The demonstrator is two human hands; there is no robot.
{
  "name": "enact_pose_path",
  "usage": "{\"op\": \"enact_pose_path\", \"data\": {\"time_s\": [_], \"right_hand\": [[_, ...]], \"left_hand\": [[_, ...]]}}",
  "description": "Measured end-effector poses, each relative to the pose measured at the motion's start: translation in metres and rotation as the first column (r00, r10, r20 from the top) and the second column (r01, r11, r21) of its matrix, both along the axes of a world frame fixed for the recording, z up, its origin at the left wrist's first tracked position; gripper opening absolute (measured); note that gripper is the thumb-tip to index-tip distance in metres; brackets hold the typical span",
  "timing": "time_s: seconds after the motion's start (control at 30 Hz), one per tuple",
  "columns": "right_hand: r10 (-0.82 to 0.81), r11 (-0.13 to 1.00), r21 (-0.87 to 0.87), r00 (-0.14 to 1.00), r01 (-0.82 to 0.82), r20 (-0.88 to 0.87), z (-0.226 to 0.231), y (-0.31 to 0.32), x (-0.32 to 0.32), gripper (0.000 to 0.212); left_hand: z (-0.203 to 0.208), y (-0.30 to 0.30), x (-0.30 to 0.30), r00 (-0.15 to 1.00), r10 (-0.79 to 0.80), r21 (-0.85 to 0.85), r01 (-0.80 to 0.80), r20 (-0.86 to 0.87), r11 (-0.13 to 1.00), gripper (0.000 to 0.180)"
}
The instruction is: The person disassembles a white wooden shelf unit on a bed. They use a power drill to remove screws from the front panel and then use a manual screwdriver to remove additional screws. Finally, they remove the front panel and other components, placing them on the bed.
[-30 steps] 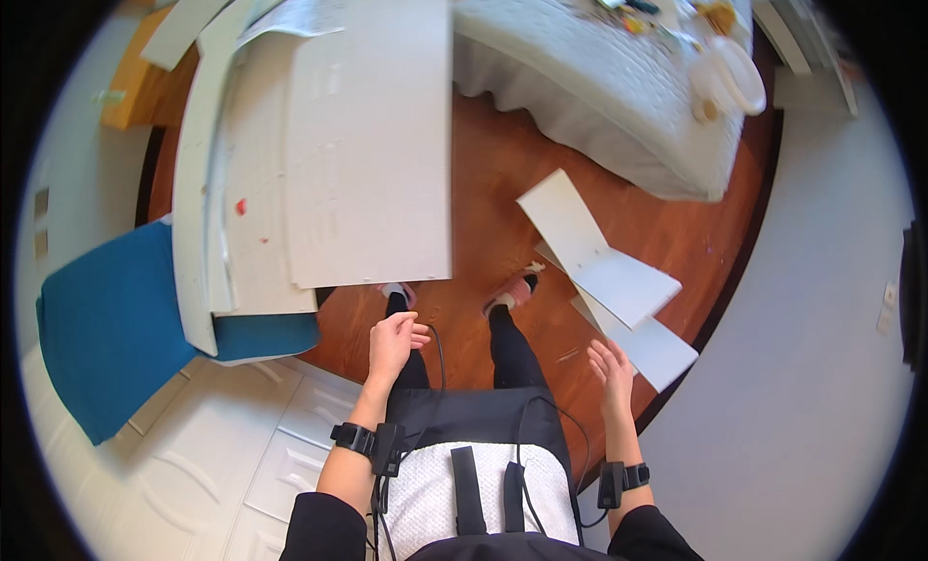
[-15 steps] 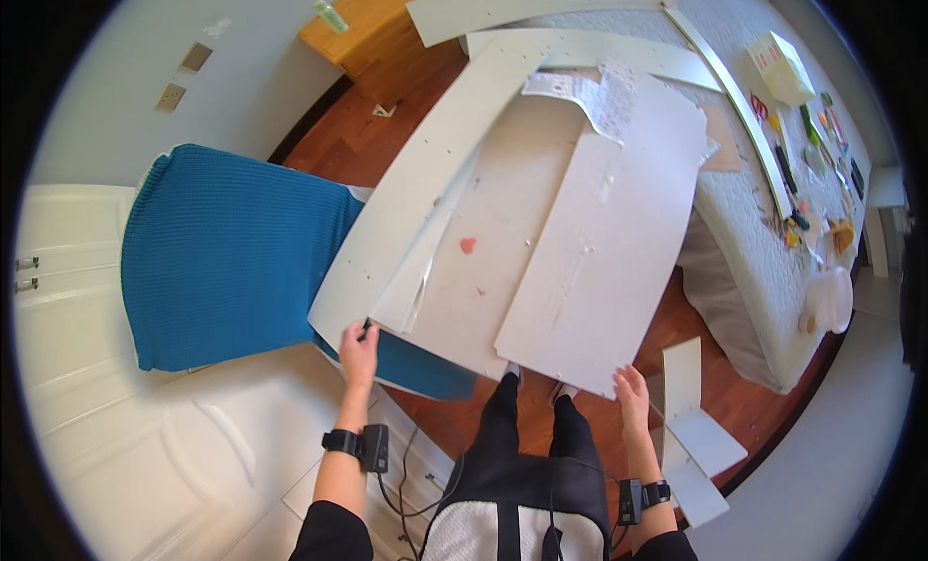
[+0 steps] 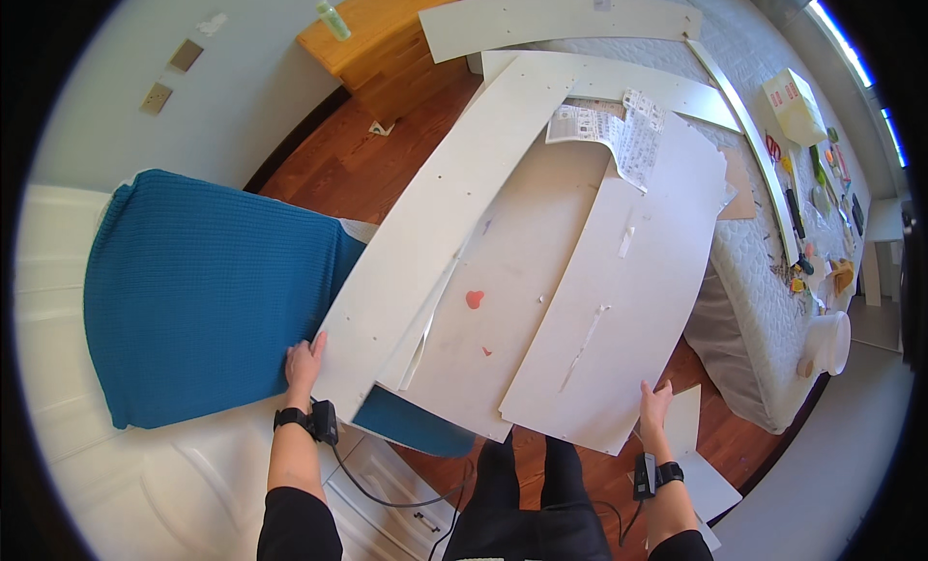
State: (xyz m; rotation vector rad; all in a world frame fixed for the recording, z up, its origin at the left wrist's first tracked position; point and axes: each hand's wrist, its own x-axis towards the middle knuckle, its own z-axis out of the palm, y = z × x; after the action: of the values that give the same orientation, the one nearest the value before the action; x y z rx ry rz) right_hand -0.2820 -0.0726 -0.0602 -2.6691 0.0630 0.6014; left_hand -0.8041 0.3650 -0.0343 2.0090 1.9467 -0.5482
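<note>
My left hand point(image 3: 304, 365) is at the left edge of a long white board point(image 3: 440, 189), its fingers closed on that edge near the near end. The board slants away over a stack of pale panels and has several small holes. My right hand point(image 3: 655, 406), with nothing in it, is beside the right edge of a white panel point(image 3: 604, 300), fingers apart. Between the two boards lies a wider pale panel point(image 3: 512, 271) with red marks. A printed paper sheet point(image 3: 633, 141) rests curled over the far end of the stack.
A blue-covered chair point(image 3: 217, 300) stands left. On the right, a bed point(image 3: 749, 281) carries a carton point(image 3: 793, 107), scattered tools and a white tub point(image 3: 826, 344). A wooden cabinet point(image 3: 377, 68) is at the back. White board pieces point(image 3: 710, 484) lie on the floor at right.
My left hand has moved from the long board's near right corner to its left edge; the small dark thing at its fingers no longer shows. My right hand has come slightly away from the panel.
</note>
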Motion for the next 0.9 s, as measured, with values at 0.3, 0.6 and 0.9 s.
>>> {"op": "enact_pose_path", "data": {"time_s": [0.3,0.6,0.9], "right_hand": [[0.315,0.705,0.692,0.943,-0.154,-0.11,0.061,0.16,-0.077,0.054],[0.325,0.631,0.553,0.462,0.545,-0.825,0.048,0.303,-0.06,0.041],[0.197,0.604,0.521,0.52,0.603,-0.831,0.121,0.224,-0.101,0.044]], "left_hand": [[0.028,-0.131,0.085,0.94,0.169,0.054,-0.194,0.297,0.98,0.073],[0.088,-0.212,0.109,0.882,0.128,0.171,-0.227,0.454,0.959,0.053],[0.112,-0.269,0.048,0.904,0.037,0.291,-0.176,0.427,0.941,0.049]]}}
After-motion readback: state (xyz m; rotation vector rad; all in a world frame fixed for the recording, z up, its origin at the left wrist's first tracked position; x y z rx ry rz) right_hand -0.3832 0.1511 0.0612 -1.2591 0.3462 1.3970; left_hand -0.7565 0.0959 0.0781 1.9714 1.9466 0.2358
